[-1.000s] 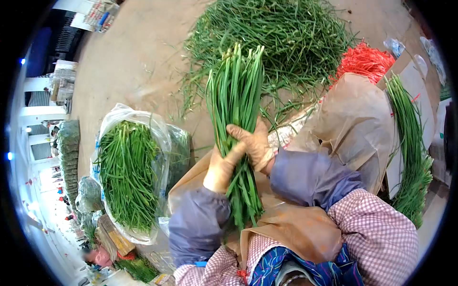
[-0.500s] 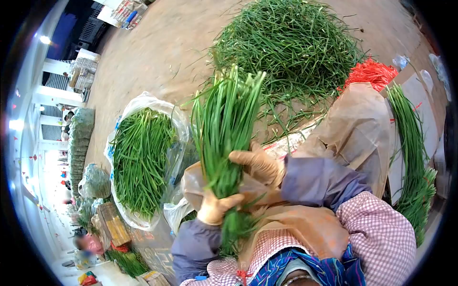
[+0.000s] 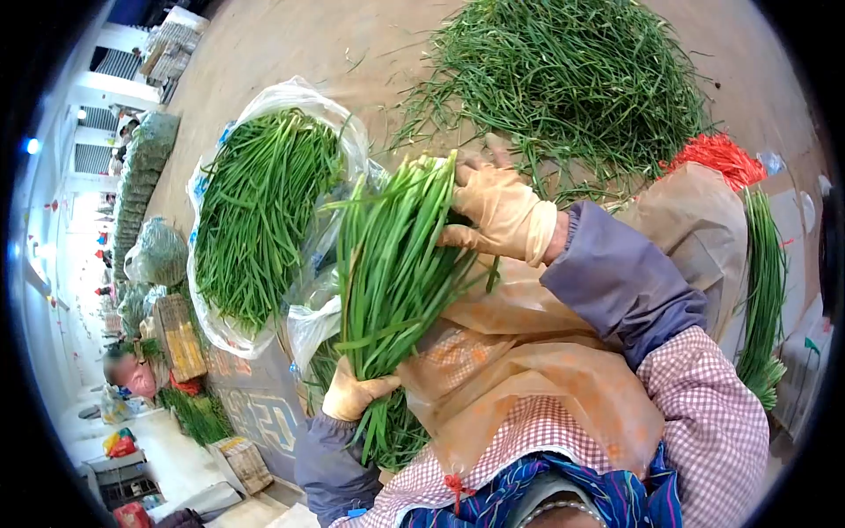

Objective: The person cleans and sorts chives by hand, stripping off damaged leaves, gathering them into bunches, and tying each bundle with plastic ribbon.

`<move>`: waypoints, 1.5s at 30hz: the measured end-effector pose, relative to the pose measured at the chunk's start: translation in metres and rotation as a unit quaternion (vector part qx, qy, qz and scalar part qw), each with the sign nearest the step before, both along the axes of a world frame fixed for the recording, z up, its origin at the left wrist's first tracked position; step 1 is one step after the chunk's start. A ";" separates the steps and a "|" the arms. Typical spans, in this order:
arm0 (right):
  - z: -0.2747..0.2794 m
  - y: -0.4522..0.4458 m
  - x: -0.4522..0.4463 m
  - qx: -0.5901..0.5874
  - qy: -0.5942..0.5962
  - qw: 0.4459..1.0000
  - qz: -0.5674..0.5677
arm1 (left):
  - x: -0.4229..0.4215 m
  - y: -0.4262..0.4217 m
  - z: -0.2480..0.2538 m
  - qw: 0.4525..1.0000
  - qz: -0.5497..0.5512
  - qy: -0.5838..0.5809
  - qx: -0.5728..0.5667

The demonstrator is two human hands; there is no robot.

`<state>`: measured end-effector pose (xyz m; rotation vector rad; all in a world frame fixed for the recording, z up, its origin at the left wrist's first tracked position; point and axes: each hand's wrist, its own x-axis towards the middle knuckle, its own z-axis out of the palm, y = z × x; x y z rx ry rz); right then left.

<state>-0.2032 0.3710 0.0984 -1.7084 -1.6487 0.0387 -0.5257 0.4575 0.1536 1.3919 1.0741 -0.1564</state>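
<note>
A bunch of long green stalks (image 3: 387, 273) stands nearly upright in front of the brown apron. Its lower part is gripped by my gloved left hand (image 3: 355, 393), the thumb across the leaves. At the upper right of the bunch, my gloved right hand (image 3: 503, 211) has its fingers spread, with thumb and fingertips beside the pale stalk ends. To the left, a clear plastic bag (image 3: 359, 141) lies open around a pile of similar green stalks (image 3: 264, 220).
A big heap of loose green stalks (image 3: 572, 79) lies on the floor ahead. Red ties (image 3: 717, 161) and another green bundle (image 3: 761, 282) are at the right. Wrapped bales (image 3: 141, 176), crates (image 3: 180, 339) and a person in pink (image 3: 136, 377) are at the left.
My left hand has moved left and down the bunch. The right hand has gone from its middle up to the stalk ends, fingers opening. The bunch has shifted left, and the view has turned.
</note>
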 end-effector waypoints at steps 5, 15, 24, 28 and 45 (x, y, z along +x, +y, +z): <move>-0.019 0.020 -0.003 0.056 0.379 0.919 0.091 | -0.008 0.004 -0.007 0.997 0.017 -0.024 -0.068; -0.066 -0.064 0.068 -0.061 0.593 0.792 -0.127 | -0.021 -0.001 -0.035 0.970 0.066 -0.105 -0.209; -0.052 -0.036 0.005 -0.073 0.637 0.762 -0.085 | -0.022 0.000 -0.036 0.976 0.013 -0.114 -0.187; -0.084 -0.043 0.079 -0.023 0.565 0.802 -0.192 | -0.023 0.000 -0.037 0.980 0.020 -0.106 -0.167; -0.035 -0.028 0.017 -0.200 0.378 0.902 0.049 | -0.020 0.005 -0.036 0.992 -0.015 -0.049 -0.112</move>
